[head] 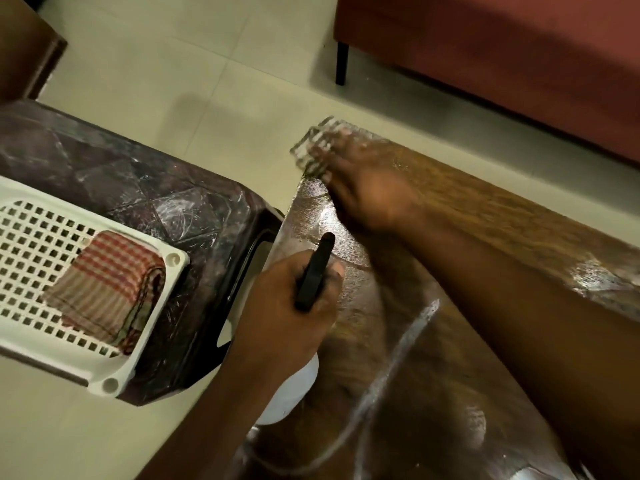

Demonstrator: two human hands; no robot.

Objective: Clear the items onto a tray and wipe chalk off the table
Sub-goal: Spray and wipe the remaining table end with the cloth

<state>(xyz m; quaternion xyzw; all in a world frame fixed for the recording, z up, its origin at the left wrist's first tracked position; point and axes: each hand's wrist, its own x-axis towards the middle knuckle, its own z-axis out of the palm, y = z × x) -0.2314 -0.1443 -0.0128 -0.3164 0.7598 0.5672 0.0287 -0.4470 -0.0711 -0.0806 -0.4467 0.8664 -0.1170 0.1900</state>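
Note:
My right hand (367,188) presses a checked cloth (315,147) onto the far corner of the wooden table (502,216); both are motion-blurred. My left hand (287,306) grips a spray bottle with a black trigger head (317,271) and a white body (291,389), held over the table's left edge. White chalk lines (412,327) and wet smears mark the tabletop. A white perforated tray (41,230) lies to the left, holding a folded red-checked cloth (107,285).
The tray rests on a dark plastic stool (166,188) scuffed with white marks, standing beside the table. A red sofa (502,46) with a black leg stands beyond the table. Pale floor tiles (190,64) lie between them.

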